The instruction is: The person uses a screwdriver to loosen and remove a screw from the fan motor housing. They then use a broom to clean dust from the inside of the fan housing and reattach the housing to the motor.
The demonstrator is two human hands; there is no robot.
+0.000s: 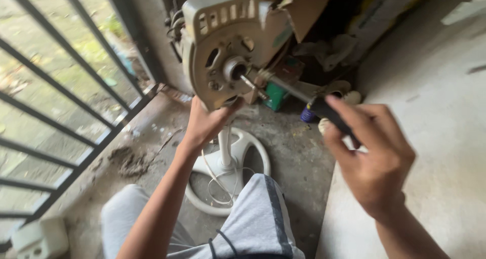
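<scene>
A beige fan motor housing (223, 41) stands on a white pole above a round white base (253, 150), its metal shaft sticking out toward me. My left hand (207, 122) grips the underside of the housing from below. My right hand (372, 155) is closed on the dark handle of a screwdriver (324, 109). The screwdriver's metal shank reaches up and left, its tip at the front plate beside the shaft. My knees in grey shorts sit below the base.
A black metal gate (61, 87) runs along the left. Torn cardboard (304, 6), cloth and a green box (276, 94) are piled behind the fan. A dirt heap (129, 160) and a white plastic piece (40, 238) lie on the concrete floor.
</scene>
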